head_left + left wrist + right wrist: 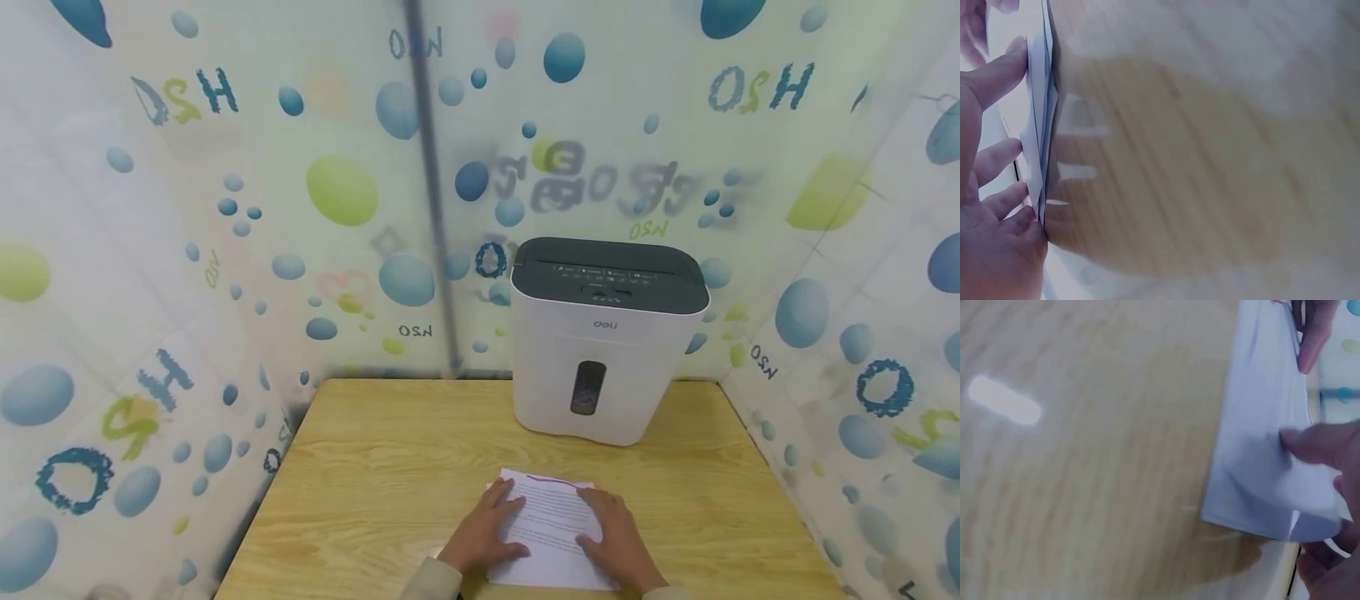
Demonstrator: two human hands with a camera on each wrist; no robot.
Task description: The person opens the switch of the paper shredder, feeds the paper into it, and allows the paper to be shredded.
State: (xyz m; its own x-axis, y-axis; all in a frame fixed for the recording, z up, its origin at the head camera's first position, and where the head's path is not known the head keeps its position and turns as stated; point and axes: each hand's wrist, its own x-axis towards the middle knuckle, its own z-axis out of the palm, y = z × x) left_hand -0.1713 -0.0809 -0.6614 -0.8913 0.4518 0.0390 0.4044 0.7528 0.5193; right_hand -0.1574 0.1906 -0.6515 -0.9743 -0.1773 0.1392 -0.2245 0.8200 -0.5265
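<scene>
A small stack of printed paper sheets lies at the table's near side, with a purple line across its top. My left hand holds the stack by its left edge, thumb on the upper face. In the left wrist view several sheet edges show slightly fanned beside the fingers. My right hand grips the opposite edge; in the right wrist view its thumb presses on the paper while other fingers curl at the edge, and the near corner bends up a little.
Behind the paper, a white deli paper shredder with a dark grey top stands toward the back right of the wooden table. Patterned curtains with blue and green dots hang along the back and both sides.
</scene>
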